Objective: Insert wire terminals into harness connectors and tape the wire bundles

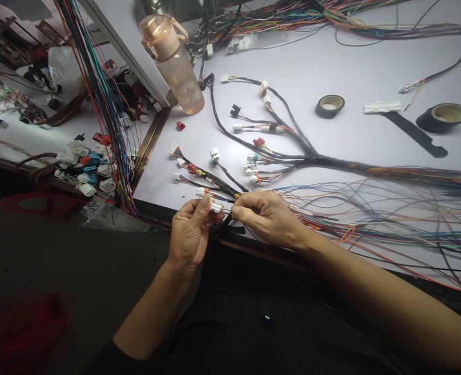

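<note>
At the table's front edge my left hand (191,229) is closed, its thumb and fingers pinching a white connector (215,207). Right beside it my right hand (267,216) is closed in a pinch on a thin wire (227,211) that runs to the connector; whether the wire's end is inside it I cannot tell. Just behind the hands lies a black-taped wire harness branch (222,183) with several white and red plugs at its ends. Farther back, a thicker taped wiring harness (332,162) splits into branches tipped with connectors. Loose coloured wires (355,208) stretch away to the right.
A water bottle (179,67) stands at the back left, near a small red connector (180,125). Rolls of black tape (329,106) and a black strip (418,134) lie at the right. Hanging wires (101,104) and a connector pile (85,164) are at the left.
</note>
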`<state>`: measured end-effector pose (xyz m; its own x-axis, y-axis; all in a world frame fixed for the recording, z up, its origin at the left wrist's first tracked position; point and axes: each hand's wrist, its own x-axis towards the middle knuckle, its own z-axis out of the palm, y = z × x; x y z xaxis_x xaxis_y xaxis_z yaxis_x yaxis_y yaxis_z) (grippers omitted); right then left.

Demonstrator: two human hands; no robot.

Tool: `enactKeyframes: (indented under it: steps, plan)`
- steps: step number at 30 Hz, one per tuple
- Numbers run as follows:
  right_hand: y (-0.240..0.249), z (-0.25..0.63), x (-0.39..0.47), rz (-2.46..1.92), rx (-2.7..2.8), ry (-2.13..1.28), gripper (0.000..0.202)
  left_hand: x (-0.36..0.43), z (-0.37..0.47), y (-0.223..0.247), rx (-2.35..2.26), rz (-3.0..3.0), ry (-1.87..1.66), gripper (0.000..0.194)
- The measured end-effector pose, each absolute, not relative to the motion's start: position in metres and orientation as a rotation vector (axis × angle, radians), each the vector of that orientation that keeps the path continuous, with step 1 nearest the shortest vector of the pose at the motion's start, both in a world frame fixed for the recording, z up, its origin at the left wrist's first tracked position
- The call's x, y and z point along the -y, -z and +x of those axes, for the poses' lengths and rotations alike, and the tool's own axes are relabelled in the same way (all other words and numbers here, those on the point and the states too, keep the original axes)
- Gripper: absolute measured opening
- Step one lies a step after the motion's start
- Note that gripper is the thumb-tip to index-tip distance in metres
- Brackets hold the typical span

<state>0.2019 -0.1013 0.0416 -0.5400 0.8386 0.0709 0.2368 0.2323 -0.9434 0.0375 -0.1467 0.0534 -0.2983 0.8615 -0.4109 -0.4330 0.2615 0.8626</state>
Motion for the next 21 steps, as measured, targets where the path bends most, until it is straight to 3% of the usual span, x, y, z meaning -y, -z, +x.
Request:
enactKeyframes:
  steps: [13,21]
  plan:
    - [-0.042,0.201,0.101,-0.943,1.877,-1.403,0.025,0.152,0.049,-0.045,-1.273,0.434,-1.41,0.02]
    - [-0.041,0.204,0.097,-0.864,2.097,-0.957,0.016,0.149,0.043,-0.043,-1.292,0.434,-1.464,0.021]
